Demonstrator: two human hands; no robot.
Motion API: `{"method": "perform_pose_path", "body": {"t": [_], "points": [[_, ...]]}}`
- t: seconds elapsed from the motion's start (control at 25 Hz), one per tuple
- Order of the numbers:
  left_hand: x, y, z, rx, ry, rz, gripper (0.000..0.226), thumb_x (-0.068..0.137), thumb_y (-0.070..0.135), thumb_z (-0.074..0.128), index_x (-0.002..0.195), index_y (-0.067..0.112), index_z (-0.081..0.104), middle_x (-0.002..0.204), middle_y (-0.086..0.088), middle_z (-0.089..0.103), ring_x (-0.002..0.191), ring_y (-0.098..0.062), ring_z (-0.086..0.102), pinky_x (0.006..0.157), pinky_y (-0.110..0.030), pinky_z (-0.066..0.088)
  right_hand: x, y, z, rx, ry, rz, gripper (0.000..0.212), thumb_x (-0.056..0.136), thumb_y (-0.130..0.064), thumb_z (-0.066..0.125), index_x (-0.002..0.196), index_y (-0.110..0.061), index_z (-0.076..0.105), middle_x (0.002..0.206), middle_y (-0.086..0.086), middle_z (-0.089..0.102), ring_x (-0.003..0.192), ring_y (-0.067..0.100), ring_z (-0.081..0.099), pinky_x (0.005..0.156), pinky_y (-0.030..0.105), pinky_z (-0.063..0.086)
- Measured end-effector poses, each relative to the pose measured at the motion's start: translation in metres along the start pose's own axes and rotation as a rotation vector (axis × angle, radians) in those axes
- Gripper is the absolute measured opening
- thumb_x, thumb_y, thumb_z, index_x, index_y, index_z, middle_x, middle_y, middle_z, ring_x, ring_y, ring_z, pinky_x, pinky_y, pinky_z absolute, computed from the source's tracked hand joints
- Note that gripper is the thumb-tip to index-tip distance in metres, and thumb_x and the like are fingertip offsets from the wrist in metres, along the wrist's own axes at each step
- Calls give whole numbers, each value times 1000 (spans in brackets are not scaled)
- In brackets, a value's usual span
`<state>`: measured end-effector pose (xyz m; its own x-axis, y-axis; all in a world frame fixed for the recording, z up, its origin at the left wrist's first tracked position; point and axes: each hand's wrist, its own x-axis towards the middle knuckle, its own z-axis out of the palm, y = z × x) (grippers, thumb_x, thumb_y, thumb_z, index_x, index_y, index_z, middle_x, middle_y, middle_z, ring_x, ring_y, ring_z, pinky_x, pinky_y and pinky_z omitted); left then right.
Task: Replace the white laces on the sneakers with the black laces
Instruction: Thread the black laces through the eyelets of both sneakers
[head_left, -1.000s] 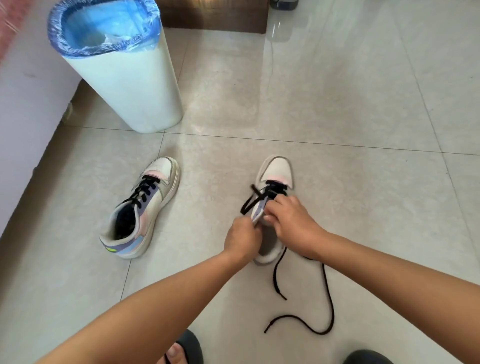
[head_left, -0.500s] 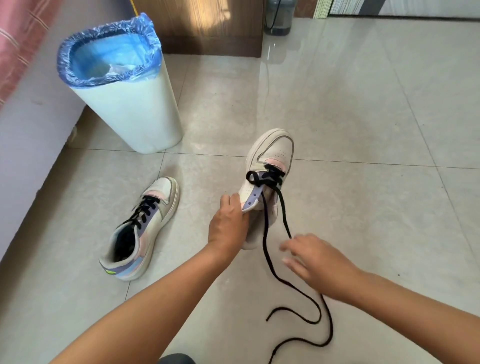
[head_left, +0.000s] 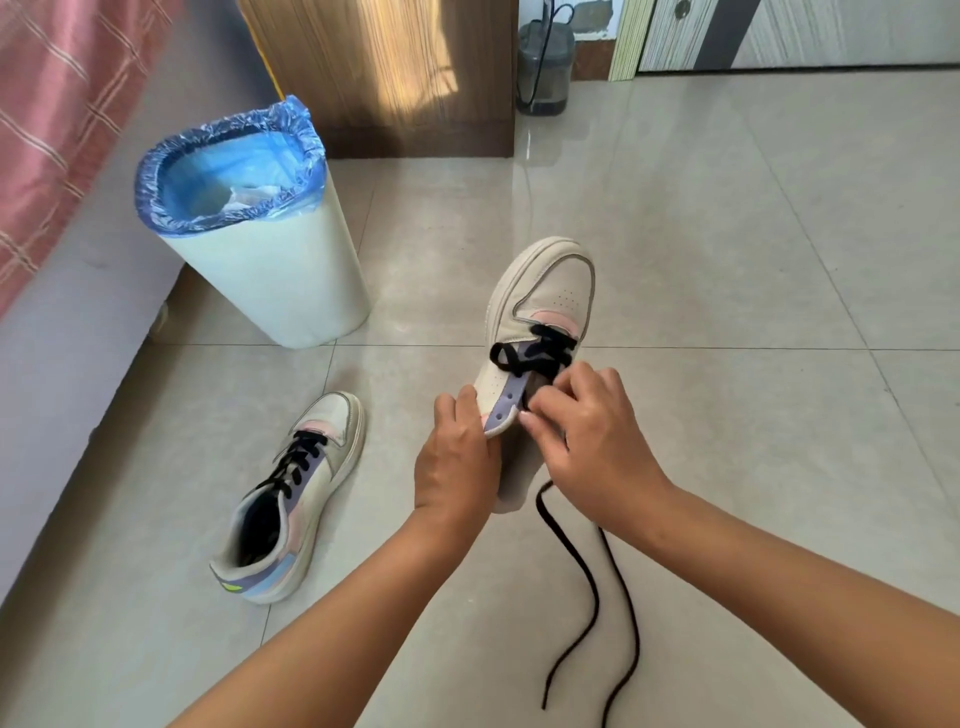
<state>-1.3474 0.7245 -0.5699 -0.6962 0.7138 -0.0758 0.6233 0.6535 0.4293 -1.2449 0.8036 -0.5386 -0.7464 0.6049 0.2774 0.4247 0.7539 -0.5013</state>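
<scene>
Lacing is under way on the sneaker (head_left: 540, 317), lifted off the floor (head_left: 727, 260) and gripped at its eyelet strip by the left hand (head_left: 457, 457). The black lace (head_left: 535, 348) is pinched in the right hand's (head_left: 597, 441) curled fingers beside the next eyelets. Each tip should be fed fully through, slack drawn evenly. Loose ends trail floorward; open floor lies to the right, the second sneaker (head_left: 291, 493) and bin (head_left: 270, 270) to the left.

arms: two, bare to past elbow | sleeves: none visible | hands: ungloved, no rings
</scene>
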Motion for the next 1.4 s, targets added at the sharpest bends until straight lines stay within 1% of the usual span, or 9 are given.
{"method": "perform_pose_path", "body": {"t": [0.28, 0.44, 0.64, 0.8, 0.92, 1.0, 1.12, 1.28, 1.4], "points": [[-10, 0, -24, -285, 16, -68, 21, 93, 12, 41, 110, 11, 53, 99, -9, 47, 83, -31, 52, 68, -31, 39, -33, -12, -35, -183, -217, -452, 24, 70, -8, 75, 64, -13, 52, 66, 3, 51, 60, 24, 47, 51, 32, 46], [-14, 2, -35, -365, 21, -81, 14, 92, 10, 39, 88, 16, 50, 89, -5, 46, 74, -24, 48, 63, -29, 35, -29, -23, -51, -153, -246, -486, 23, 73, -11, 72, 65, -14, 51, 65, 0, 50, 60, 21, 47, 52, 31, 46], [-19, 1, -44, -405, -21, -63, 31, 92, 12, 38, 65, 26, 38, 79, -1, 46, 65, -9, 43, 52, -16, 32, -22, -31, -66, -57, -432, -580, 18, 83, -14, 60, 68, -16, 51, 68, -2, 52, 63, 19, 44, 56, 29, 46], [-17, 0, -54, -411, -15, -59, 35, 92, 10, 39, 61, 27, 36, 74, 1, 45, 64, -11, 41, 53, -23, 28, -25, -31, -69, -92, -454, -560, 20, 81, -15, 66, 67, -17, 52, 67, -2, 53, 62, 18, 47, 55, 29, 48], [-17, 6, -60, -398, -5, -18, 36, 93, 12, 40, 61, 27, 36, 73, 3, 45, 65, -8, 41, 52, -16, 28, -27, -37, -67, -127, -400, -513, 18, 79, -20, 65, 65, -18, 54, 65, -3, 53, 60, 17, 49, 52, 29, 47], [-13, 10, -66, -383, -2, 41, 37, 93, 12, 41, 60, 27, 34, 71, 4, 44, 65, -9, 40, 55, -11, 31, -13, -33, -76, 68, -347, -310, 18, 89, -31, 52, 74, -23, 58, 69, -7, 55, 67, 13, 49, 61, 29, 45], [-9, 17, -76, -348, -5, 70, 35, 93, 13, 40, 60, 23, 33, 71, 3, 42, 62, -8, 39, 53, -15, 31, 16, -7, -95, 257, -2, -40, 8, 90, -30, 59, 92, -24, 64, 72, -9, 55, 73, 10, 47, 66, 23, 36], [-15, 28, -81, -157, -29, 152, 22, 94, 21, 39, 73, 17, 40, 75, 6, 37, 65, -18, 42, 54, -23, 28, 31, 0, -94, 4, 22, -225, 21, 83, -16, 70, 102, -10, 69, 97, 3, 63, 93, 26, 56, 83, 35, 44], [-21, 37, -83, -69, -54, 190, 16, 94, 23, 39, 80, 16, 42, 74, 6, 34, 69, -23, 42, 60, -30, 28, 31, 5, -92, -176, 103, -412, 9, 80, -8, 68, 88, -6, 73, 87, 8, 68, 84, 31, 64, 68, 39, 53]]}}
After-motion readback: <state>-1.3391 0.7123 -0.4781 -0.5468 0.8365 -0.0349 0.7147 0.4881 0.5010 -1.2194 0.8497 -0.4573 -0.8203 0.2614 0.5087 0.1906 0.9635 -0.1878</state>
